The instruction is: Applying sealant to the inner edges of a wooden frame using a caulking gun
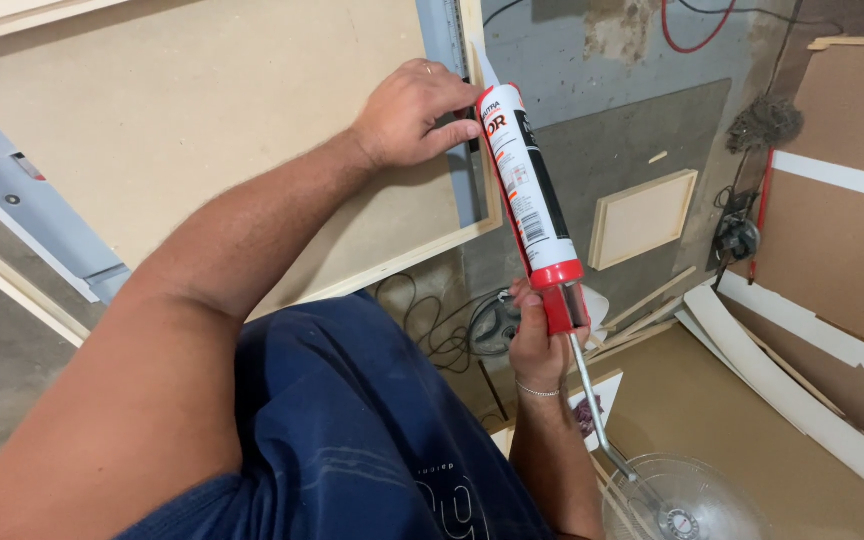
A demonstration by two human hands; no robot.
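A grey metal rail (pixel 47 215) slants down at my far left, beside the pale fibreboard panel (pixel 252 130) with its wooden edge strip. My left hand (pixel 412 112) lies flat on that panel, fingertips touching the sealant cartridge (pixel 527 185) — a white tube with a black-and-red label and a barcode, red collar at its base. My right hand (pixel 537 340) grips the red caulking gun (pixel 564 305) below. Further right, a small square board (pixel 644 217) leans on the wall; white trim strips (pixel 802 390) and a fan grille (pixel 687 500) lie below.
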